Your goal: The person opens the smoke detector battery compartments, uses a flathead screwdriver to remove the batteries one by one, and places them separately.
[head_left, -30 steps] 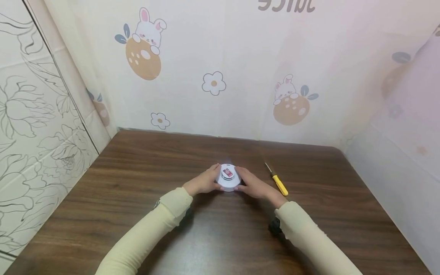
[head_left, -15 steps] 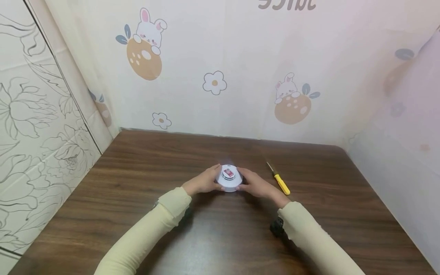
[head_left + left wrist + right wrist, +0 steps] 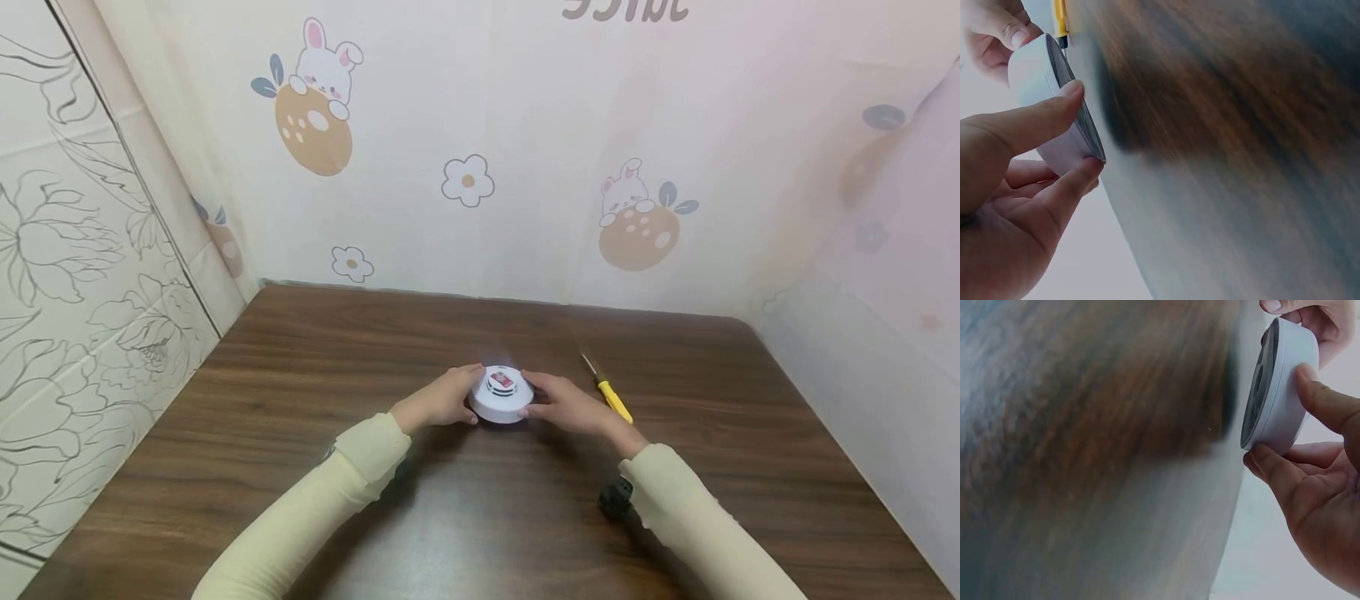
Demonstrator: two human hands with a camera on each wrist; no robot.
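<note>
The left hand point(image 3: 446, 398) and the right hand point(image 3: 572, 404), 2 in all, grip 1 round white box point(image 3: 501, 410) between them, just above 1 brown table point(image 3: 375, 333). The box has 1 red label point(image 3: 501, 381), too small to read. 1 yellow screwdriver point(image 3: 615, 402) lies near the right hand. 1 grey word point(image 3: 626, 9) on the wall point(image 3: 405, 92) is cut off.

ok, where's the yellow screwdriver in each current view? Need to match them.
Head: yellow screwdriver right of centre.
Left wrist: upper left, its handle cut by the top edge.
Right wrist: not visible.
Shared landmark: white round device, held between left hand and right hand.
</note>
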